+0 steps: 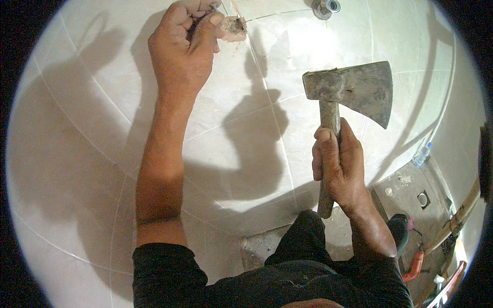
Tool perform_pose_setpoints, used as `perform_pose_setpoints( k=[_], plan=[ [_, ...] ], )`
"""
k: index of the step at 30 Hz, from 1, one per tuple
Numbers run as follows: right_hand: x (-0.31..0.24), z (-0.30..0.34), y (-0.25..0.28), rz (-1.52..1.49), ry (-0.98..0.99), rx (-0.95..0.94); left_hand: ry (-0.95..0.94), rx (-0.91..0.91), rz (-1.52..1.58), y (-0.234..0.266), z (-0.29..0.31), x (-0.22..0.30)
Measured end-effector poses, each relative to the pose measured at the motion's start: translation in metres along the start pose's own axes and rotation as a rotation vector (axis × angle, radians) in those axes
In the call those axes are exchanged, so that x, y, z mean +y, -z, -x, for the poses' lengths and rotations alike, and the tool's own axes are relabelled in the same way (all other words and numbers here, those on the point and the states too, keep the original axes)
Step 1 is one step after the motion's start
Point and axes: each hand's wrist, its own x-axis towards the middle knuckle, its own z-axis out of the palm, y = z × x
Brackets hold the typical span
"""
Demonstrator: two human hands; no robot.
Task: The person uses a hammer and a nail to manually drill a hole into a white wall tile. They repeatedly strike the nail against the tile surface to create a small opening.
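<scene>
My right hand (340, 167) grips a hatchet (359, 87) by its short wooden handle, upright in front of the tiled wall (246, 154). The broad grey blade points right and the blunt back faces left. At the upper left, my left hand (182, 46) is closed on a thin metal tool (214, 7), of which only a small grey end shows between thumb and fingers. Its kind cannot be made out. Right beside those fingers is a rough, broken hole (235, 29) in the tile, with dark and reddish edges.
A round metal pipe fitting (325, 8) sticks out of the wall at the top. On the floor at right lie a plastic bottle (422, 155), a square drain (422, 200), rubble (404, 179) and an orange-handled tool (414, 266). A long pole (459, 218) leans at the right edge.
</scene>
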Motion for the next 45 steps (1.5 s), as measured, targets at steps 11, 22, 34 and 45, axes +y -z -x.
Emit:
perform_pose_setpoints(
  k=[11, 22, 34, 45],
  plan=[
    [0.008, -0.004, 0.0, 0.125, 0.173, -0.069, -0.658, -0.088, -0.461, 0.011, -0.005, -0.007],
    [0.014, -0.039, 0.019, 0.52, 0.52, -0.14, -0.884, -0.365, -0.581, 0.022, -0.004, 0.007],
    [0.004, -0.101, 0.048, 0.929, 0.936, -0.11, -0.824, -0.296, -0.597, 0.017, -0.004, -0.01],
    [-0.025, -0.148, 0.035, 0.968, 0.88, -0.133, -0.606, -0.267, -0.384, 0.009, -0.009, -0.032]
  ],
)
